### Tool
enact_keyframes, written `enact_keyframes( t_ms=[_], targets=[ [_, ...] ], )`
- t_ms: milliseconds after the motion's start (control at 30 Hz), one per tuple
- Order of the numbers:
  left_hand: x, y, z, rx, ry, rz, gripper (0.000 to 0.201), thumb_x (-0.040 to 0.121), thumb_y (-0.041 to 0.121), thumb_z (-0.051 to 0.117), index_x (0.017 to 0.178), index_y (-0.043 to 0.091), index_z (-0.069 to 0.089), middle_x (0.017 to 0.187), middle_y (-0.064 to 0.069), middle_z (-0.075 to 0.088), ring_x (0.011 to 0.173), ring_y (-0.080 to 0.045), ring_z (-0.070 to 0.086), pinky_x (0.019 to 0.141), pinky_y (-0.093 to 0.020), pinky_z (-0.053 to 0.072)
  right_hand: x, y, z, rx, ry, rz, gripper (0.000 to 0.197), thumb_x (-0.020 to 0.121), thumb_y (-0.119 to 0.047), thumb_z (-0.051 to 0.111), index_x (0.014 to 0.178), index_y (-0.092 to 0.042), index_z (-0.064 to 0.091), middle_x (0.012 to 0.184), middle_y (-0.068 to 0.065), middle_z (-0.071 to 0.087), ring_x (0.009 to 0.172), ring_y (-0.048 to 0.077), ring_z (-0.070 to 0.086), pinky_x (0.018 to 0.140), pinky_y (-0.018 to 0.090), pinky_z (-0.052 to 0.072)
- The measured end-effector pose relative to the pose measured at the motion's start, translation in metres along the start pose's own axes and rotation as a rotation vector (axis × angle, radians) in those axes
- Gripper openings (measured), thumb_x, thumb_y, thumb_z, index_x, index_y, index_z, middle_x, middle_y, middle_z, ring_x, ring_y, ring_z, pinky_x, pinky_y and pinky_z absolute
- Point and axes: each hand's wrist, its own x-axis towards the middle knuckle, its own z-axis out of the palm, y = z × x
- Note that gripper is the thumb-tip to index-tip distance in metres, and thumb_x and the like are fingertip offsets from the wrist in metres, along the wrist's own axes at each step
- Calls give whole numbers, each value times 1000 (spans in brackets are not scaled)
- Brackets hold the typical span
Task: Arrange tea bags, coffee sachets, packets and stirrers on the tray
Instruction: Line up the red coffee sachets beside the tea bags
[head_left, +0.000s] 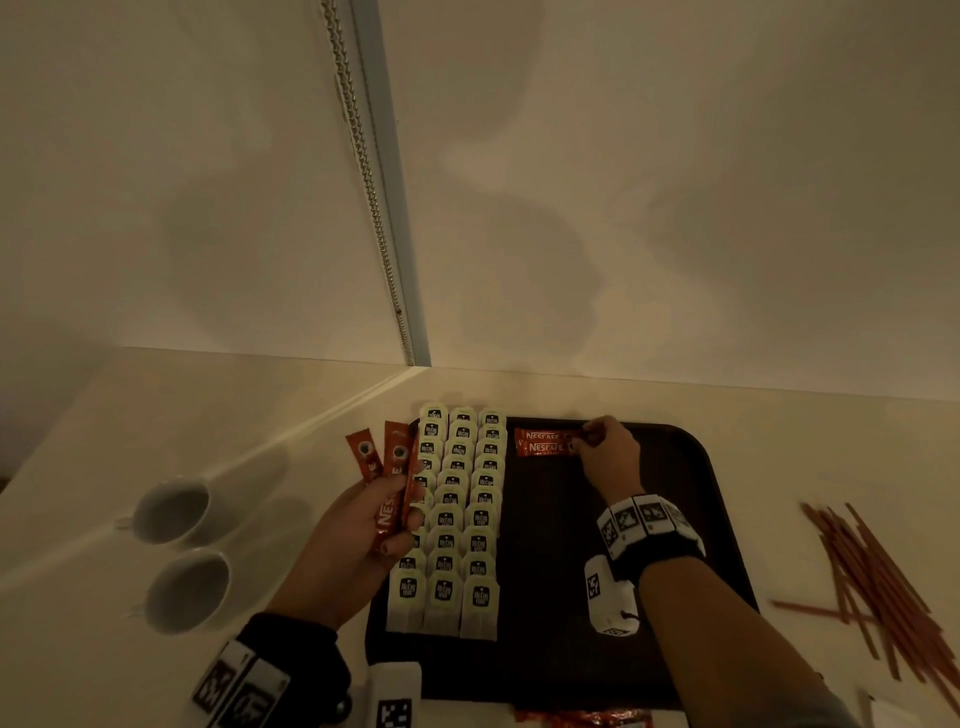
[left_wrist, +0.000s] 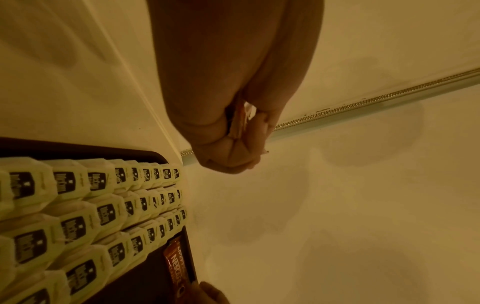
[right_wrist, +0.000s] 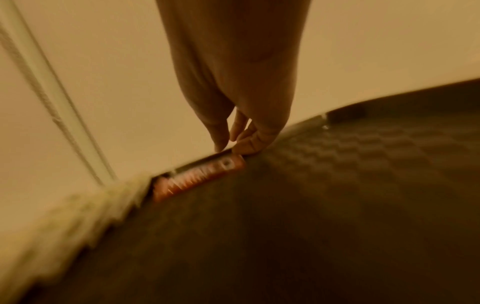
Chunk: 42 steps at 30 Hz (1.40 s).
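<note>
A dark tray (head_left: 691, 467) lies on the counter. Three columns of pale green tea bags (head_left: 457, 509) fill its left part. Two red coffee sachets (head_left: 545, 442) lie side by side at the tray's far edge. My right hand (head_left: 605, 449) pinches their right end with thumb and fingertips (right_wrist: 221, 144); the sachets (right_wrist: 200, 176) show blurred there. My left hand (head_left: 363, 530) hovers left of the tea bags and grips a fan of several red sachets (head_left: 387, 478). In the left wrist view the left hand (left_wrist: 233, 144) is curled round them beside the tea bags (left_wrist: 78, 205).
Two white cups (head_left: 176, 512) (head_left: 189, 590) stand on the counter at the left. A loose heap of red stirrers (head_left: 878, 582) lies right of the tray. More red sachets (head_left: 587, 719) lie at the near edge. Walls meet in a corner just behind the tray.
</note>
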Motion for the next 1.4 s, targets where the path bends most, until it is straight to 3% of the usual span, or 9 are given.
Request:
enact_keyframes(
  t_ms=[100, 200, 300, 567, 700, 800, 900, 1000, 1400],
  targets=[
    [1, 5, 5, 28, -34, -24, 21, 97, 11, 42, 105, 1, 59, 70, -7, 61, 47, -9, 47, 30, -13, 28, -25, -37, -10, 120, -44, -175, 19, 89, -16, 61, 107, -10, 59, 104, 0, 60, 96, 13, 58, 84, 26, 49],
    [1, 9, 14, 63, -64, -22, 18, 97, 11, 43, 100, 3, 58, 68, -6, 63, 45, -8, 46, 30, -12, 26, -66, -85, -26, 282, -382, -398, 17, 92, -19, 56, 108, -19, 60, 103, -8, 59, 91, 3, 56, 83, 23, 51],
    [-4, 16, 24, 140, -126, -34, 16, 96, 12, 45, 99, 6, 59, 70, -6, 64, 47, -9, 48, 31, -12, 25, -97, -113, -34, 378, -670, -556, 26, 89, -13, 61, 113, -21, 61, 111, -1, 61, 99, 14, 60, 87, 29, 54],
    [-20, 20, 25, 101, -151, 63, 29, 90, 30, 53, 108, 9, 61, 97, -8, 73, 78, -22, 72, 44, -22, 51, -117, -122, -47, 551, -476, -430, 7, 89, -5, 59, 94, -1, 60, 88, 12, 63, 68, 0, 59, 62, 15, 48],
    [-25, 17, 23, 236, -107, 259, 27, 75, 29, 66, 97, 15, 62, 93, -5, 73, 79, -16, 71, 50, -19, 51, -127, -112, -46, 718, -503, -293, 11, 89, 0, 55, 97, -7, 56, 94, 13, 63, 80, 9, 64, 68, 18, 53],
    [-22, 14, 24, 363, -12, 427, 14, 78, 15, 72, 90, 16, 65, 79, -2, 73, 69, -13, 69, 53, -20, 52, -136, -105, -41, 859, -553, -161, 14, 87, 3, 54, 98, -5, 57, 110, 17, 57, 92, 17, 63, 73, 19, 54],
    [-20, 14, 26, 414, 45, 508, 8, 82, 16, 70, 90, 17, 68, 76, 0, 73, 61, -11, 67, 53, -20, 53, -142, -101, -35, 895, -601, -100, 18, 83, -2, 61, 99, -7, 57, 108, 14, 57, 86, 17, 65, 72, 21, 55],
    [-19, 15, 26, 445, 50, 517, 9, 81, 18, 72, 89, 19, 68, 73, 1, 73, 58, -9, 66, 50, -19, 51, -144, -103, -33, 823, -613, -87, 19, 84, -5, 62, 103, -8, 59, 97, 6, 60, 72, 9, 63, 68, 19, 53],
    [-11, 12, 22, 336, 77, 419, 8, 82, 15, 70, 87, 11, 67, 70, -2, 70, 55, -9, 62, 46, -18, 47, -136, -98, -37, 790, -575, -118, 15, 87, 1, 56, 97, -7, 65, 88, 6, 65, 69, 6, 64, 65, 16, 53]
  ],
)
